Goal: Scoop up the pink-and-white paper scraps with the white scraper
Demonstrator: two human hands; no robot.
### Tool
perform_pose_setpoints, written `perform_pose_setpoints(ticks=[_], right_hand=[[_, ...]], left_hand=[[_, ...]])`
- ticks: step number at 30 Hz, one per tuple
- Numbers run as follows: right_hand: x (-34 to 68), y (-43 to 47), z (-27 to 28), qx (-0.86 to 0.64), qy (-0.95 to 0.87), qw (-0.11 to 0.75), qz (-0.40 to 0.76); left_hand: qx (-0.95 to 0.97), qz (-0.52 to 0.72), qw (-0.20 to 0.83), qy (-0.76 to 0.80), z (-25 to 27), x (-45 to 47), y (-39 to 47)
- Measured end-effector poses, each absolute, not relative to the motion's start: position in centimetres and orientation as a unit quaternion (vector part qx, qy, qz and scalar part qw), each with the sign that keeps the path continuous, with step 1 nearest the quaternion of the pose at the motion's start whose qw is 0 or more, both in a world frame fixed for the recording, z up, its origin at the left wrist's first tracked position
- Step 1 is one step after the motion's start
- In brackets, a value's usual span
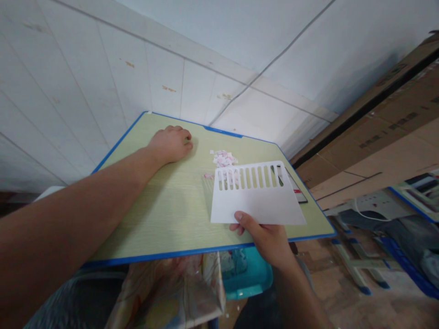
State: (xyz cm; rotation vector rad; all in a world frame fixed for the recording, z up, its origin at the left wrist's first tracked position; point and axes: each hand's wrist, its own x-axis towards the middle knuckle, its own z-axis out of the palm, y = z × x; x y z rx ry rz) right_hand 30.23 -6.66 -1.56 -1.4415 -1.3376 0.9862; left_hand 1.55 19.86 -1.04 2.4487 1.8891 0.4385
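My right hand (267, 235) grips the near edge of a white slotted sheet (255, 205), thumb on top and fingers underneath. A row of long slots runs along the sheet's far side, and it is held tilted over the desk. Through the left slots, small pinkish paper pieces show. More of these pieces lie in a small pile (224, 158) just beyond the sheet. My left hand (170, 144) rests on the desk left of the pile, fingers loosely curled and a gap between thumb and finger. Nothing shows in it.
The pale green desk (154, 205) has a blue rim and stands against a white wall. A dark-edged flat object (300, 192) lies partly under the sheet. Below the desk are a turquoise bin (248, 290) and a patterned bag (178, 297). Cardboard boxes (377, 132) stand at right.
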Motion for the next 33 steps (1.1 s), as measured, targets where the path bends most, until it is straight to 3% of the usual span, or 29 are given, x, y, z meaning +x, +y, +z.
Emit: perform_pose_setpoints(ticks=[24, 33], right_hand=[[30.7, -6.3, -1.8, -0.602, -0.57, 0.399, 0.393], [31.7, -6.5, -1.5, -0.554, -0.625, 0.332, 0.438]], left_hand=[[0.782, 0.23, 0.029, 0.578, -3.9, 0.9, 21.8], [0.78, 0.254, 0.046, 0.569, -4.3, 0.6, 21.6]])
